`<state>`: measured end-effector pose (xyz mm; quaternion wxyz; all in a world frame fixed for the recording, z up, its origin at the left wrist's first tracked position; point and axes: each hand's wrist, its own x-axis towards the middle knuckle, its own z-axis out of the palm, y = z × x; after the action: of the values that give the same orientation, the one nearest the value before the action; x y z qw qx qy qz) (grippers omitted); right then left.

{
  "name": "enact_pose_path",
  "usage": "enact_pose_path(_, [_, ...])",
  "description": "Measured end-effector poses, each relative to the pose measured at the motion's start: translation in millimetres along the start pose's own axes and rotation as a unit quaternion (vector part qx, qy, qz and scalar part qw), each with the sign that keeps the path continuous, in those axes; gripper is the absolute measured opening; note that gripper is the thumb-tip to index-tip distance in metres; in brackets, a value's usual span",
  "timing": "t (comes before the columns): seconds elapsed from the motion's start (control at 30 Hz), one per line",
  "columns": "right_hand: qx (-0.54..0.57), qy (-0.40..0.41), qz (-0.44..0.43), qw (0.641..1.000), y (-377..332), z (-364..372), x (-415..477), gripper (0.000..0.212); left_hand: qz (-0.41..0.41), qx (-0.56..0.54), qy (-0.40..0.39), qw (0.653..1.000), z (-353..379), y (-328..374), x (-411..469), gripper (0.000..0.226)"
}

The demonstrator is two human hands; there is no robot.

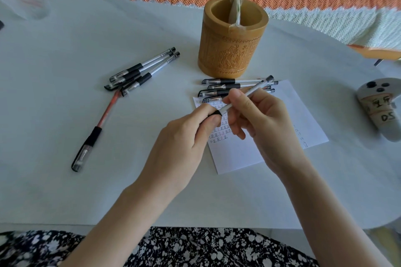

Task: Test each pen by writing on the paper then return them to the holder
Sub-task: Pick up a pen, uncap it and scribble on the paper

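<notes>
Held thing: a slim white-barrelled pen (258, 86) was up off the tabletop (65, 39), over the near-left part of a white sheet of paper (288, 110).
Left hand (186, 136): curled, thumb and forefinger pinching the pen's black cap end (213, 114).
Right hand (260, 119): fingers wrapped round the mid-barrel, thumb on top.
Long axis: ran from the cap at lower left up to a dark end plug at upper right, pointing roughly toward the holder's foot.
Key relation: both hands were on one pen, the cap on the left-hand side and the barrel on the right, so any pull apart would run along that slanted axis (capping or uncapping, I could not tell which).
Holder: a carved round bamboo pen holder (233, 50) stood upright beyond the paper, nearer the right hand, with no pens showing in it.
Paper: rows of small written marks down its left side; most of the lower half was blank.
Other pens: a row of black-gripped clear pens (219, 87) lay across the paper's far edge; a loose cluster of similar pens (141, 71) and one red-barrelled pen (97, 128) lay well to the left.
Judgement: much of the task looked undone.
</notes>
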<state>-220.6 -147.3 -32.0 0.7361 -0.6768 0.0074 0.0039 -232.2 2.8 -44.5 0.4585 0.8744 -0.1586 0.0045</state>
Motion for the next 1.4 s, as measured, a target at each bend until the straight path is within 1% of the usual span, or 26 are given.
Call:
enact_pose_path(0.17, [0.021, -0.003, 0.005, 1.000, -2, -7, -3, 0.026, -0.014, -0.037, -0.013, 0.999, -1, 2, 0, 0.020])
enact_pose_path(0.23, [0.027, -0.028, 0.030, 0.999, -1, -8, -3, 0.020, -0.013, -0.042, -0.026, 0.999, 0, 3, -1, 0.021])
enact_pose_path(0.3, [0.039, -0.070, 0.065, 0.995, 1, -8, -3, 0.024, -0.007, -0.034, -0.035, 0.999, 3, 4, -4, 0.022])
enact_pose_path(0.37, [0.053, -0.076, 0.094, 0.991, 2, -8, -4, 0.026, -0.009, -0.028, -0.039, 0.999, 4, 4, -6, 0.028])
enact_pose_path(0.47, [0.067, -0.015, 0.090, 0.994, 3, -16, -5, 0.011, -0.026, 0.023, -0.033, 0.999, 1, 0, -5, 0.045])
enact_pose_path(0.5, [0.068, 0.010, 0.079, 0.995, 2, -22, -5, 0.013, -0.036, 0.053, -0.034, 0.997, 0, -1, -5, 0.048])
enact_pose_path(0.53, [0.063, 0.030, 0.068, 0.995, 2, -27, -5, 0.021, -0.048, 0.079, -0.037, 0.995, -2, -3, -5, 0.048])
enact_pose_path(0.6, [0.044, 0.055, 0.051, 0.996, 1, -35, -4, 0.031, -0.066, 0.113, -0.043, 0.990, -4, -3, -8, 0.044])
enact_pose_path(0.7, [0.023, 0.070, 0.052, 0.996, 2, -33, -5, 0.030, -0.067, 0.152, -0.055, 0.984, -4, 0, -10, 0.043])
enact_pose_path(0.77, [-0.017, 0.086, 0.051, 0.995, 5, -27, -6, 0.029, -0.061, 0.175, -0.060, 0.981, -2, 1, -9, 0.045])
enact_pose_path(0.87, [-0.111, 0.130, 0.022, 0.985, 8, -18, -8, 0.030, -0.065, 0.190, -0.063, 0.978, -1, 0, -8, 0.047])
enact_pose_path(0.93, [-0.154, 0.162, 0.000, 0.975, 11, -13, -8, 0.037, -0.064, 0.199, -0.064, 0.976, 0, -1, -9, 0.048])
enact_pose_path(1.07, [-0.169, 0.203, -0.026, 0.964, 19, -8, -6, 0.046, -0.062, 0.205, -0.063, 0.975, 1, -1, -9, 0.047])
enact_pose_path(1.27, [-0.217, 0.216, -0.040, 0.951, 29, -4, -7, 0.040, -0.067, 0.206, -0.065, 0.974, 2, -3, -10, 0.047])
enact_pose_path(1.4, [-0.223, 0.225, -0.044, 0.948, 30, -3, -6, 0.037, -0.068, 0.212, -0.067, 0.972, 3, -4, -10, 0.047])
